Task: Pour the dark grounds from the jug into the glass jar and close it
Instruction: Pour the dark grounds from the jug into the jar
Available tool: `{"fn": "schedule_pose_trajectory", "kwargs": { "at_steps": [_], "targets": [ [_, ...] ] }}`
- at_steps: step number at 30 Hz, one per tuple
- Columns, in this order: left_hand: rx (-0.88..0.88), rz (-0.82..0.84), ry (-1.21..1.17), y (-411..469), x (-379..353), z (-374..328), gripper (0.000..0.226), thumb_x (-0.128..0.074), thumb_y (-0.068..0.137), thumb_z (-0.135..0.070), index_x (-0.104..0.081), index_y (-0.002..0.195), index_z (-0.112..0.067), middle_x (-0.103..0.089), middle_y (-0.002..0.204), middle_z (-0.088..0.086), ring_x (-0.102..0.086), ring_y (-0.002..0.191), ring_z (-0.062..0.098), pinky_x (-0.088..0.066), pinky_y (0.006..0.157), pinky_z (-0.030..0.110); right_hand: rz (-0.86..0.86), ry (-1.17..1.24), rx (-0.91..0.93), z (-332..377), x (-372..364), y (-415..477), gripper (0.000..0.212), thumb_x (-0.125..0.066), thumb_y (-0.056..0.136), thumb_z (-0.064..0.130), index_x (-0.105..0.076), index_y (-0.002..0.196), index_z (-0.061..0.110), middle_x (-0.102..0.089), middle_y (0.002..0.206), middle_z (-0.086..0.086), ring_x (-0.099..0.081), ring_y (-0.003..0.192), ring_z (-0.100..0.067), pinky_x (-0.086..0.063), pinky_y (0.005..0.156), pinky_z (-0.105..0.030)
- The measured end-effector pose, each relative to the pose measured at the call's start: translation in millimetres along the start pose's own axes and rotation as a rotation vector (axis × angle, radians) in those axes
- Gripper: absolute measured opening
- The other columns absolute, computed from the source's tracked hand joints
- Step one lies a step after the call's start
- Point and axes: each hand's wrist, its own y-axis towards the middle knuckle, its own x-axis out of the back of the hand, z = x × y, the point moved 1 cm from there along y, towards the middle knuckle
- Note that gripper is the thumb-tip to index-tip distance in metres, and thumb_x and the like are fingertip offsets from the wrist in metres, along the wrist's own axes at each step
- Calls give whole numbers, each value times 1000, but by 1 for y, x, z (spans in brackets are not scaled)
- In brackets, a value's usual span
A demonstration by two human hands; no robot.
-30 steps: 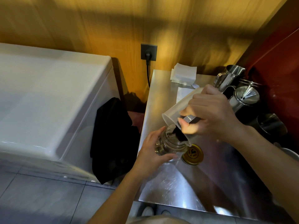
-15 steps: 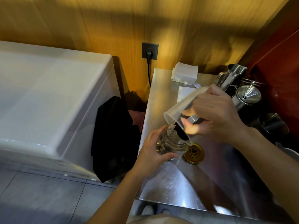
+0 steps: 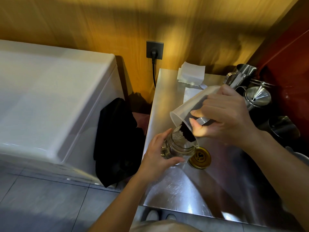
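Observation:
A translucent plastic jug point(image 3: 189, 107) is tilted steeply, its rim over the mouth of a clear glass jar point(image 3: 179, 146). My right hand point(image 3: 222, 118) grips the jug by its handle side. Dark grounds point(image 3: 187, 133) lie at the jug's lower lip, right above the jar opening. My left hand point(image 3: 158, 151) wraps the jar from the left and holds it slightly tilted on the steel counter point(image 3: 192, 190). The gold lid point(image 3: 199, 158) lies flat on the counter just right of the jar.
Steel pitchers point(image 3: 242, 76) and a funnel-topped pot point(image 3: 257, 97) crowd the counter's right side. White paper filters point(image 3: 191, 73) lie at the back. A black cloth point(image 3: 117, 139) hangs between the counter and a white chest appliance point(image 3: 50, 101). A wall socket point(image 3: 154, 50) has a cord.
The jug has tipped a little further and the grounds have slid down to its lip above the jar. Both hands keep their grips.

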Motion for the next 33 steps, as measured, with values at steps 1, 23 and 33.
{"fn": "schedule_pose_trajectory", "kwargs": {
  "at_steps": [1,23,33],
  "targets": [
    [-1,-1,0,0,0,0,81,-76,60,-60,-28,125,-67,-38,123,-38,-41,122,-3,-38,102,23,10,-2,6,0,0,1,26,-70,72,13,-61,51,0,-54,46,-9,-47,40,-23,-24,60,-28],
    [-14,-2,-10,2,0,0,81,-76,60,-59,-28,125,-67,-38,123,-37,-41,122,-4,-38,102,22,6,18,26,-2,0,1,25,-69,73,10,-62,52,0,-52,44,-9,-46,39,-23,-29,56,-30],
    [-17,-5,-14,3,0,0,81,-78,61,-56,-30,126,-63,-41,126,-26,-44,122,1,-42,105,34,19,-5,36,-3,-1,-1,25,-69,73,11,-61,52,0,-52,44,-9,-46,39,-23,-26,58,-28]
  ]
}}
